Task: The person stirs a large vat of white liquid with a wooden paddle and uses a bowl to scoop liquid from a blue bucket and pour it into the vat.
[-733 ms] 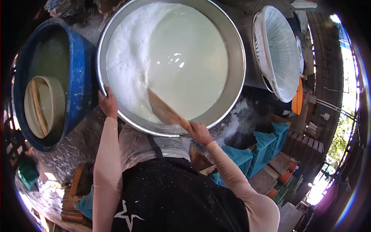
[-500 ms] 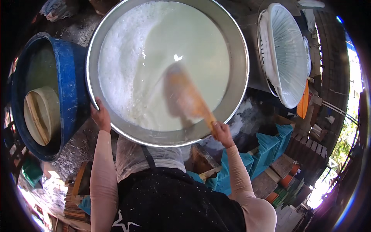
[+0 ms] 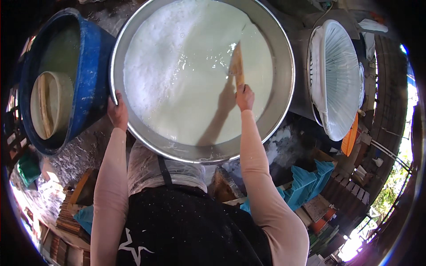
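Note:
In front of me stands a large round metal vat holding a pale, milky liquid with white foam along its left side. My right hand, over the vat, is closed round the handle of a wooden paddle. The paddle's far end dips into the liquid, and its lower part is hidden there. Its shadow, with that of my arm, falls across the surface. At the vat's near left rim, my left hand grips the metal edge.
To the left is a blue tub of greenish water with a pale bucket and a wooden stick in it. On the right stands a container topped by a wide, cloth-lined white basin. Blue sheeting covers something at lower right.
My right hand has reached forward over the vat, carrying the paddle away from the near rim. The paddle now stands more upright and deeper in the liquid. My left hand keeps the rim.

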Motion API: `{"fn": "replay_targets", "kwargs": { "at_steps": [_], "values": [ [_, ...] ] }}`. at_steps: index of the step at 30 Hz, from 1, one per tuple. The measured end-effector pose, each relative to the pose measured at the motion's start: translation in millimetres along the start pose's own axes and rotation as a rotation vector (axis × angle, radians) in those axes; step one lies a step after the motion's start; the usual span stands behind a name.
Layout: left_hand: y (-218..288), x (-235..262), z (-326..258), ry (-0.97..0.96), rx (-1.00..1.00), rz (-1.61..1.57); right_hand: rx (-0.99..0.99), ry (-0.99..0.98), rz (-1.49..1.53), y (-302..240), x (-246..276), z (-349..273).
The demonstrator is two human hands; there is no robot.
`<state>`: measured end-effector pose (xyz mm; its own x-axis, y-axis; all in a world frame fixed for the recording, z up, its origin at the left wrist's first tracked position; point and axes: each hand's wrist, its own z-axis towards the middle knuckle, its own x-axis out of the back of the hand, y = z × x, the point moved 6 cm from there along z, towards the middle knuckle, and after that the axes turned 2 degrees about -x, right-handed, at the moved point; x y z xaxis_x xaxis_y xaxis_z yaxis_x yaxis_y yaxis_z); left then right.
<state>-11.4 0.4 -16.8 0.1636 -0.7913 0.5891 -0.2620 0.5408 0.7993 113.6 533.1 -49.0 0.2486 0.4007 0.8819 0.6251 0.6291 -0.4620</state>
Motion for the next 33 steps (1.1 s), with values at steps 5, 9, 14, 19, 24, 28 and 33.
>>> {"fn": "replay_targets", "kwargs": {
  "at_steps": [5,9,14,19,24,28,33],
  "values": [
    [-2.0,-1.4,1.3,-0.008,0.036,0.023,0.056,-0.085,-0.079,-43.7,-13.1,-103.9],
    [12.4,7.1,-3.4,0.054,0.025,-0.01,0.061,-0.226,-0.096,-67.1,-11.8,-179.3],
    [23.3,2.4,-8.1,0.016,0.059,-0.063,0.135,-0.354,-0.157,-71.4,18.4,-242.3],
    [13.6,-2.6,-6.1,-0.026,0.06,-0.038,0.314,-0.521,-0.178,-82.0,61.6,-259.3],
    [6.8,5.6,-7.2,0.028,0.037,0.024,-0.105,-0.872,0.121,-40.8,111.9,-226.4],
    [5.0,6.8,-4.9,-0.005,0.062,0.036,-0.387,-0.529,0.379,18.1,127.9,-178.6],
    [-6.4,15.5,-0.6,0.048,0.026,0.17,-0.311,0.014,0.213,42.6,89.5,-56.1]
  ]
}}
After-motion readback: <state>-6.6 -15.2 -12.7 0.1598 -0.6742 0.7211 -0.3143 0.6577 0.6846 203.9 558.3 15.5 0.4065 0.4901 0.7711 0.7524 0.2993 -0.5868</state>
